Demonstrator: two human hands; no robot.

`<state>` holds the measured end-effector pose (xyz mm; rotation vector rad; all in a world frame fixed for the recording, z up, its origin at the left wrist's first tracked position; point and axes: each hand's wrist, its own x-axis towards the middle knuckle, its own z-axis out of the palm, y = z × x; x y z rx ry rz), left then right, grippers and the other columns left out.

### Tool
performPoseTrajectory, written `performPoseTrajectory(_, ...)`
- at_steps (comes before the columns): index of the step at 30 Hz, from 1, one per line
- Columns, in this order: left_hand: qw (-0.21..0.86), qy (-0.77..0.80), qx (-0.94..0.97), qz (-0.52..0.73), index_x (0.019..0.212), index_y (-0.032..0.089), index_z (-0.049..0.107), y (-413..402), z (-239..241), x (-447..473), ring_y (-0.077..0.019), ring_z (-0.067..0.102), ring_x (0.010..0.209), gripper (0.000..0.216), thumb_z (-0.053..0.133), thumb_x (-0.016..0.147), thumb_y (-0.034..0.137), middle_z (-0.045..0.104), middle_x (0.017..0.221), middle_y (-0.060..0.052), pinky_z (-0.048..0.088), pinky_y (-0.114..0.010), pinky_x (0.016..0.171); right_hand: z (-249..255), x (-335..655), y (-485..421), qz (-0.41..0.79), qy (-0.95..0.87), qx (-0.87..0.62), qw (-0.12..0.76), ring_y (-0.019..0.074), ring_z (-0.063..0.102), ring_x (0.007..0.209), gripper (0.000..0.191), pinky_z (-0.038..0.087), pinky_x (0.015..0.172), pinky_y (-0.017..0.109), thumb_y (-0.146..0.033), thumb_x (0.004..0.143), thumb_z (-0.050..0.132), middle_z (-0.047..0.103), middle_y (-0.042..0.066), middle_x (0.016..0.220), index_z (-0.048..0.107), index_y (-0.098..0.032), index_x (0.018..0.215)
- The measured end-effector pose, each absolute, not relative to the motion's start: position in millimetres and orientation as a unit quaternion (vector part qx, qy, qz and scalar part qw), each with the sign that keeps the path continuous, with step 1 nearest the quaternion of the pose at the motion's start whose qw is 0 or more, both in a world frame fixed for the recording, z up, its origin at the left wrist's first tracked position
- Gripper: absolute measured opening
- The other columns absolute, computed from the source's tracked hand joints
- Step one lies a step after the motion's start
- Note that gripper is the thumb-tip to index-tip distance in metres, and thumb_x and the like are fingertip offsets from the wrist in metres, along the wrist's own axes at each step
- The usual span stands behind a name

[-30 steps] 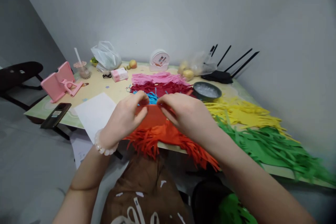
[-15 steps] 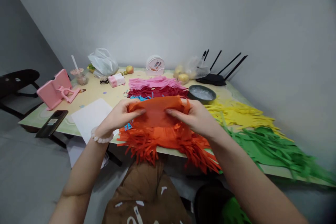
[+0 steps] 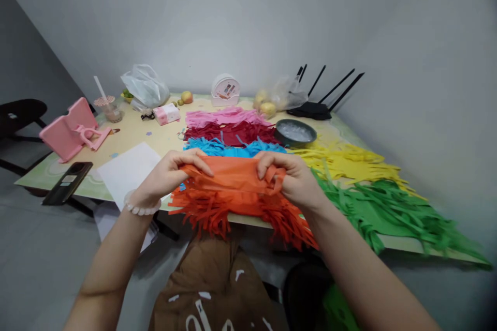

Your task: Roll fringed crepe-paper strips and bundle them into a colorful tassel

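Stretched between my two hands is a piece of orange fringed fabric (image 3: pixel 233 171), held just above the table's front edge. My left hand (image 3: pixel 174 168) pinches its left end, thumb and fingers closed on it. My right hand (image 3: pixel 289 176) grips the right end, where an orange strip loops around the fingers. Under it, more orange fringe (image 3: pixel 248 202) lies on the table, with strips hanging over the edge. Just behind lies a blue fringed piece (image 3: pixel 236 149), then a dark red one (image 3: pixel 229 134) and a pink one (image 3: pixel 229 117).
To the right lie yellow fringe (image 3: pixel 349 161) and green fringe (image 3: pixel 399 214). A dark bowl (image 3: pixel 295 134) stands near a black router (image 3: pixel 310 110). On the left are white paper (image 3: pixel 126 168), a phone (image 3: pixel 69 182), a pink stand (image 3: pixel 73 132) and a drink cup (image 3: pixel 111 111).
The orange fabric has been lowered slightly and tilted, uncovering more of the blue piece behind. My fingers have shifted onto its upper edge. The whole view has moved a little.
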<state>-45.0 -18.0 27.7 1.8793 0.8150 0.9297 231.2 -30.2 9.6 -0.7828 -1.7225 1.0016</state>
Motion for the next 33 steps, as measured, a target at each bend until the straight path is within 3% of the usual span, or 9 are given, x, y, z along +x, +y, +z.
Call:
performPoseTrajectory(4,0.443,0.279,0.805,0.280,0.113,0.025,0.074,-20,42,-53,-0.0266,0.060,0.113,0.037,0.064,0.077,0.021,0.066,0.119,-0.011,0.049,-0.038,0.095,13,231,-27,0.406,-0.723,-0.300,0.472,0.0150,0.051,0.063,0.011,0.039,0.063,0.026,-0.013,0.072,0.056,0.056,-0.002,0.065,0.057,-0.020,0.063)
performPoseTrajectory(7,0.498,0.272,0.775,0.278,0.133,0.024,0.059,-20,47,-49,-0.0283,0.061,0.113,0.058,0.071,0.078,0.039,0.065,0.122,-0.013,0.053,-0.034,0.087,14,228,-28,0.390,-0.748,-0.277,0.460,0.0137,0.051,0.063,0.013,0.039,0.062,0.025,-0.011,0.075,0.054,0.057,-0.002,0.066,0.057,-0.019,0.065)
performPoseTrajectory(10,0.472,0.347,0.776,0.232,0.095,0.017,0.069,-19,50,-37,-0.0170,0.061,0.072,0.033,0.068,0.083,0.047,0.065,0.080,-0.005,0.047,-0.023,0.059,20,233,-31,0.360,-0.774,-0.277,0.442,0.0142,0.054,0.065,0.017,0.042,0.064,0.026,-0.013,0.079,0.053,0.058,-0.001,0.069,0.056,-0.019,0.064)
performPoseTrajectory(13,0.420,0.398,0.791,0.199,0.067,0.015,0.056,-20,53,-28,-0.0087,0.042,0.052,0.037,0.063,0.086,0.046,0.046,0.059,0.003,0.031,-0.020,0.047,34,250,-33,0.373,-0.805,-0.299,0.352,0.0171,0.064,0.080,0.013,0.050,0.070,0.027,-0.019,0.085,0.054,0.067,0.004,0.089,0.067,-0.020,0.088)
performPoseTrajectory(16,0.370,0.402,0.813,0.201,0.066,0.016,0.054,-21,57,-26,-0.0087,0.040,0.055,0.035,0.060,0.088,0.042,0.045,0.060,0.004,0.031,-0.021,0.049,50,264,-31,0.411,-0.823,-0.297,0.258,0.0232,0.065,0.109,0.056,0.055,0.081,0.032,-0.033,0.083,0.067,0.064,0.009,0.125,0.055,-0.024,0.136)
performPoseTrajectory(18,0.349,0.389,0.832,0.186,0.067,0.016,0.054,-21,59,-25,-0.0094,0.041,0.056,0.033,0.058,0.089,0.040,0.046,0.061,0.004,0.031,-0.021,0.051,56,262,-29,0.397,-0.820,-0.318,0.263,0.0247,0.063,0.113,0.071,0.054,0.083,0.033,-0.043,0.080,0.071,0.065,0.010,0.126,0.047,-0.025,0.145)
performPoseTrajectory(22,0.306,0.393,0.848,0.178,0.064,0.016,0.052,-22,58,-24,-0.0098,0.037,0.055,0.032,0.057,0.089,0.036,0.043,0.058,0.004,0.028,-0.022,0.051,51,235,-27,0.289,-0.841,-0.388,0.241,0.0173,0.062,0.070,0.022,0.044,0.062,0.024,-0.039,0.085,0.066,0.068,0.002,0.078,0.071,-0.019,0.093)
performPoseTrajectory(24,0.292,0.415,0.841,0.189,0.064,0.016,0.052,-23,55,-25,-0.0100,0.036,0.055,0.032,0.059,0.088,0.036,0.042,0.057,0.004,0.026,-0.023,0.051,45,226,-28,0.257,-0.844,-0.405,0.239,0.0126,0.050,0.055,0.027,0.034,0.053,0.022,-0.036,0.086,0.064,0.057,-0.003,0.059,0.061,-0.018,0.067)
performPoseTrajectory(33,0.332,0.434,0.806,0.228,0.065,0.017,0.049,-26,52,-25,-0.0102,0.040,0.057,0.032,0.066,0.083,0.037,0.045,0.060,0.005,0.029,-0.022,0.053,41,234,-36,0.277,-0.820,-0.420,0.272,0.0124,0.047,0.054,0.033,0.033,0.051,0.022,-0.041,0.090,0.060,0.057,-0.002,0.058,0.062,-0.018,0.066)
